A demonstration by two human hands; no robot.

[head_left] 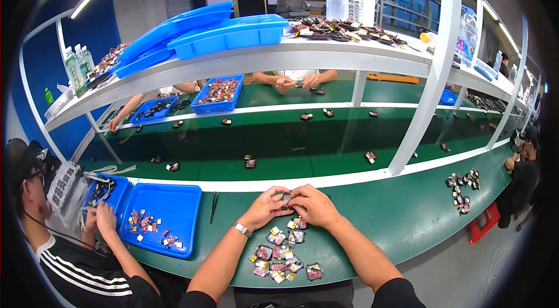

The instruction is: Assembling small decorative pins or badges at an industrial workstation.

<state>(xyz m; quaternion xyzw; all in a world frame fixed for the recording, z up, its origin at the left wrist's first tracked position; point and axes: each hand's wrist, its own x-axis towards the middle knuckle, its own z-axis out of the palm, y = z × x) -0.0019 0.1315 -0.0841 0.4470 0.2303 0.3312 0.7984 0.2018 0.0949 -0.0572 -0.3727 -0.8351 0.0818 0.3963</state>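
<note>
Over the green workbench (361,220), my left hand (262,210) and my right hand (317,208) meet, fingers bent around a small dark housing (286,198). Both hands are closed on it, and the fingers cover most of it. Just below lies a loose pile of similar small black housings (279,252) with red circuit boards and pale or yellow pieces inside. One more housing (314,271) sits at the pile's right, close to the bench's front edge. A pair of dark tweezers (214,206) lies to the left of my left hand.
A blue tray (197,215) holding small red boards stands left, beside a co-worker (64,267). Beyond a white rail (326,181), a green conveyor belt (279,162) carries scattered housings. Overhead runs a shelf (326,55) with blue trays and bottles. Another cluster of housings (463,188) lies right.
</note>
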